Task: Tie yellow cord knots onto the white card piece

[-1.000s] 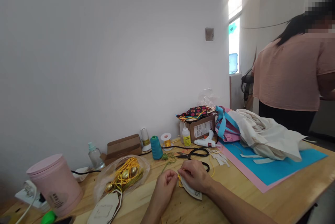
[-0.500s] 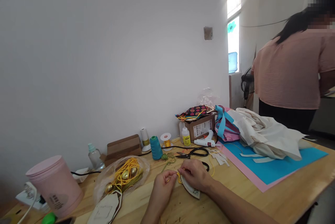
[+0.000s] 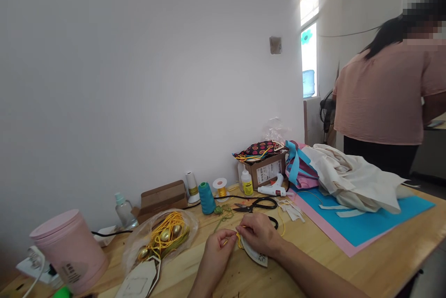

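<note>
Both hands meet low over the wooden table. My left hand [image 3: 219, 248] pinches a yellow cord [image 3: 239, 241] between thumb and fingertips. Close against it, my right hand [image 3: 259, 233] is closed on a white fan-shaped piece [image 3: 255, 257] with dark markings near its lower end. The cord runs at the top of that piece, between the two hands; its exact attachment is hidden by the fingers. Just behind the right hand lie black-handled scissors [image 3: 263, 203], partly covered by it. A tangle of green thread [image 3: 225, 213] rests beyond the left hand.
To the left are a pink bin [image 3: 69, 249], a plastic bag of yellow cords and gold balls [image 3: 163, 235], and a white tag-shaped piece [image 3: 137, 279]. Behind stand a teal thread cone [image 3: 206, 199], glue bottle [image 3: 247, 184] and glue gun [image 3: 273, 188]. White cloth [image 3: 355, 172] lies right; a person [image 3: 379, 93] stands beyond.
The view has shifted slightly. Both hands keep nearly the same pose and hold, with the white piece's lower end turned a little.
</note>
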`<state>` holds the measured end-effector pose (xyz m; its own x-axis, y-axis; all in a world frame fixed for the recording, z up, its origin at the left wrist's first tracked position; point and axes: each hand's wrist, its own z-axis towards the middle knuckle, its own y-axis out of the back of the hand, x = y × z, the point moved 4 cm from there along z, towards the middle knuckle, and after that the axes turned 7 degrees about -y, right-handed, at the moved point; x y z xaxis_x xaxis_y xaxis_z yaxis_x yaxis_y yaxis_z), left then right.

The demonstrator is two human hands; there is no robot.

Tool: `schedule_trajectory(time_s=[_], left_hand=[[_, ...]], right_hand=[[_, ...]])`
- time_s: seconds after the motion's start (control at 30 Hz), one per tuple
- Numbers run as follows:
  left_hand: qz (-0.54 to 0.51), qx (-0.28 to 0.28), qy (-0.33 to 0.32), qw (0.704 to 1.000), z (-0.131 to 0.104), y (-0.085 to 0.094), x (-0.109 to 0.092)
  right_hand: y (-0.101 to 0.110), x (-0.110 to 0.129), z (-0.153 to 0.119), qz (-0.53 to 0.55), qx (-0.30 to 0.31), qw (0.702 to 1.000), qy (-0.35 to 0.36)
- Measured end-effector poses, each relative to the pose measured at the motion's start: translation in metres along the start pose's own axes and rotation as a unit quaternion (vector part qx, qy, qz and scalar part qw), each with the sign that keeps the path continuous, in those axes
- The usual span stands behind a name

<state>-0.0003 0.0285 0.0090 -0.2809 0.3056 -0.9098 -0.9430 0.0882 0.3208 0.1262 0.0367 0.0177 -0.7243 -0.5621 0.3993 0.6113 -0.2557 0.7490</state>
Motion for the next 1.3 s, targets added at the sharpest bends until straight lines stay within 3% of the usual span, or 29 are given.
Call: schedule_trajectory(time_s=[0.1, 0.73, 1.07, 1.3], left_hand=[[-0.006, 0.036, -0.013, 0.999, 0.0006, -0.0019, 0.0033], [0.007, 0.019, -0.009, 1.000, 0.0020, 0.0016, 0.0092], [0.035, 0.027, -0.033, 0.998, 0.0007, -0.0019, 0.0026], [0.017, 0.037, -0.026, 0.999, 0.0009, -0.0010, 0.0052]], right_hand=[[-0.0003, -0.0003, 0.0001, -0.004, -0.002, 1.000, -0.001], [0.0030, 0.0061, -0.0006, -0.011, 0.013, 1.000, 0.003], [0.0028, 0.0005, 0.0010, -0.044, 0.003, 0.998, -0.040], [0.0025, 0.0012, -0.0006, 0.002, -0.006, 1.000, -0.017]])
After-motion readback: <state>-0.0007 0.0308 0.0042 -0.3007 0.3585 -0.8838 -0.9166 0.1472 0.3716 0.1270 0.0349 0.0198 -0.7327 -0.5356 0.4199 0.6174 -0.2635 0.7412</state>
